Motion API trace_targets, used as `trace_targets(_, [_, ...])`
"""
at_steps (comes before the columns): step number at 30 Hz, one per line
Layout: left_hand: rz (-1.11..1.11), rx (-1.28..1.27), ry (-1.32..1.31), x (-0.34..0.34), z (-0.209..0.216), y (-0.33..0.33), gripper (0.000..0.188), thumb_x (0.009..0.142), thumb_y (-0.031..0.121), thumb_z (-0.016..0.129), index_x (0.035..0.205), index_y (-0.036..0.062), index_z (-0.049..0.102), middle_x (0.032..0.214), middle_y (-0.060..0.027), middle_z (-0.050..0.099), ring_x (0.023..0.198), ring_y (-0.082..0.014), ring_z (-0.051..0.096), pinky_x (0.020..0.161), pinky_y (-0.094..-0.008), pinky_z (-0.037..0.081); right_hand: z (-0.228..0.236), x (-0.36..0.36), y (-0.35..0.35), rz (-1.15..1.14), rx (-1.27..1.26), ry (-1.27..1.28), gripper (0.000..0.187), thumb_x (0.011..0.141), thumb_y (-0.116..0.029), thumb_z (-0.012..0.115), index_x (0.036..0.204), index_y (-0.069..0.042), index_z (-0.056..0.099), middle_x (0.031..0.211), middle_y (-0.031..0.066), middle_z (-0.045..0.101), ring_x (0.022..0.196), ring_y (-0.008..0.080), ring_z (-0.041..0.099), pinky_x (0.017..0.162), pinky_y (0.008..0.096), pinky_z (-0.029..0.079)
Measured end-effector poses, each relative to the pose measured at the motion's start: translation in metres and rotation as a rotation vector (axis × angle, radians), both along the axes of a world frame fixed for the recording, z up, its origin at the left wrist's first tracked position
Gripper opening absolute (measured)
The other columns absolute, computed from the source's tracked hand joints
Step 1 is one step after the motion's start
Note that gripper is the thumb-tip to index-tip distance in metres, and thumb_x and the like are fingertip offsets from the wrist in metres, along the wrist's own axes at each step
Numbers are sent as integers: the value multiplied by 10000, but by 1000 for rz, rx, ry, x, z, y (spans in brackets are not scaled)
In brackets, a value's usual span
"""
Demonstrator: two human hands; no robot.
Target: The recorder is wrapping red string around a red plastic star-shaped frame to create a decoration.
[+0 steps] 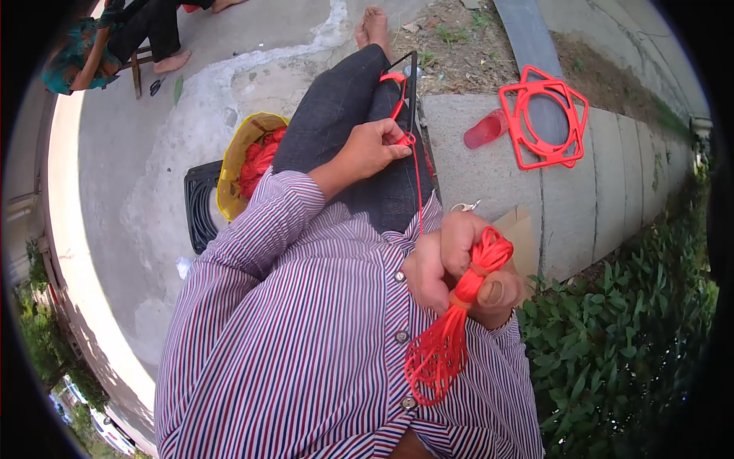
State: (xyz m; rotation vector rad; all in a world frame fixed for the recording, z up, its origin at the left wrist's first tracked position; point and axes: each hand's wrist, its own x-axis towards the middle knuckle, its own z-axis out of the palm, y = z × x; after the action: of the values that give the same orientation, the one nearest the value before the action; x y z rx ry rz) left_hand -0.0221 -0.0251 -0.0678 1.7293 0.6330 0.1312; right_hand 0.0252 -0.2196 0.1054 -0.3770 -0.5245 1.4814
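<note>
Upper centre: our left hand pinches red cord between thumb and fingertips beside black bar, probably keeping it taut. Lower right: our right hand clenches tied red hank, likely so strands stay gathered; knot unclear.

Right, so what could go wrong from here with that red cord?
The loops of the red cord bundle hang close to a shirt button and might snag on it. If the left hand loses its pinch, the straight red strand running down toward the right hand could go slack.
</note>
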Motion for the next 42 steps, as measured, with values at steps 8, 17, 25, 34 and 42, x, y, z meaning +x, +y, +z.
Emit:
trace_targets(8, [77, 204, -33, 5, 10, -12, 209, 803, 82, 721, 978, 21, 625, 737, -12, 630, 658, -91, 572, 678, -241, 498, 21, -21, 20, 166, 143, 157, 416, 745, -229, 816, 833, -53, 449, 718, 83, 578, 627, 113, 533, 509, 248, 388])
trace_targets(17, [247, -401, -88, 22, 18, 30, 147, 947, 166, 536, 933, 39, 610, 605, 0, 544, 486, -60, 439, 440, -213, 323, -72, 106, 39, -414, -325, -1726, 166, 731, -76, 724, 874, -41, 649, 901, 94, 634, 744, 256, 619, 642, 317, 468])
trace_targets(25, [233, 207, 57, 21, -25, 41, 307, 964, 263, 526, 739, 73, 613, 580, -9, 527, 422, -91, 376, 407, -269, 295, -168, 82, 87, -546, -611, -1035, 324, 739, -99, 738, 1047, -35, 663, 779, 71, 660, 811, 241, 660, 739, 328, 504])
trace_targets(34, [152, -645, -30, 31, 70, 21, 268, 959, 268, 503, 819, 61, 599, 617, 26, 510, 440, -44, 333, 372, -207, 211, -122, 103, 58, -847, -337, -513, 203, 942, -195, 583, 1043, -19, 594, 1035, 79, 631, 974, 202, 615, 871, 332, 476])
trace_targets(42, [177, -744, 271, 26, 46, 29, 436, 980, 480, 365, 836, 83, 471, 807, -203, 666, 373, -95, 354, 340, -241, 259, -105, 110, -77, -535, -299, 34, 214, 977, -231, 513, 1028, -26, 544, 764, 42, 578, 470, 103, 450, 512, 261, 428])
